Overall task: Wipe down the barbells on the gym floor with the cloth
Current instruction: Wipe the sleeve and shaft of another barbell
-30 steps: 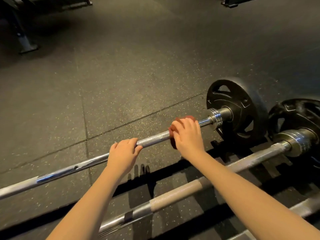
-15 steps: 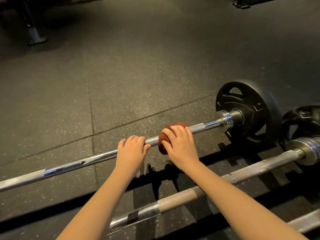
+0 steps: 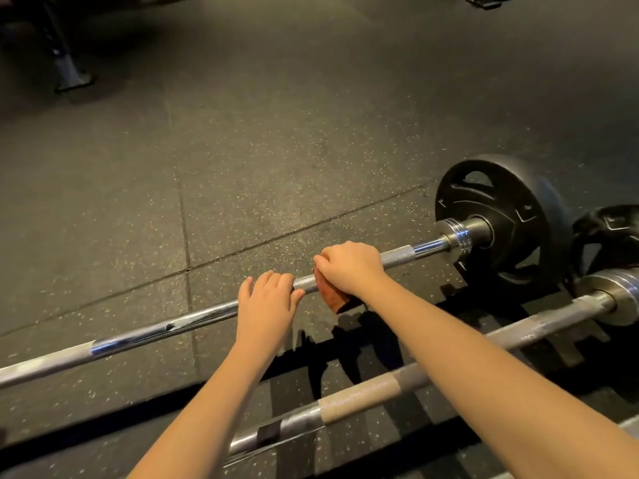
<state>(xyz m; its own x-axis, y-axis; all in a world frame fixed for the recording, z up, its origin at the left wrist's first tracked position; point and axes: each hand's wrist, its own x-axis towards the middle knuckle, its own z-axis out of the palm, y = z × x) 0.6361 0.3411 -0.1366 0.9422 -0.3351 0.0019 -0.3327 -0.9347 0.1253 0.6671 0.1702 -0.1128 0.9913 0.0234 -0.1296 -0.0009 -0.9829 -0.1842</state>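
- Rust-brown cloth [image 3: 337, 299] is wrapped round the shaft of the far barbell [image 3: 155, 328], on the knurled stretch between mid-bar and the collar [image 3: 460, 233]. A loose corner hangs below the bar.
- It looks soft, light and limp, so it will likely bunch. A full palm wrap is probably needed to hold it against the steel.
- Far barbell lies across the speckled rubber floor [image 3: 242, 150], its right end carried on a black weight plate [image 3: 498, 216].
- The bar looks stiff and heavy. It is unlikely to slide under a wipe, though it could roll on the plate, which makes a steadying hand sensible.
- The chrome left of the hands looks slick, and the knurling should drag on the fabric.
- Right hand [image 3: 351, 267] is overhand with knuckles up, fingers curled over the top of the bar and clamping the cloth round it. The forearm is stretched forward and the wrist is near straight.
- Left hand [image 3: 268, 300] is just beside the right, with a short run of bare knurl between them. Its fingers drape over the bar and curl down the far side, and the thumb lies on the near side. It grips bare steel with no cloth.
- Near barbell [image 3: 359, 392], with a tan band on its shaft, lies roughly parallel under both forearms, and neither hand touches it. The same wrapped grip on its shaft should suit it.
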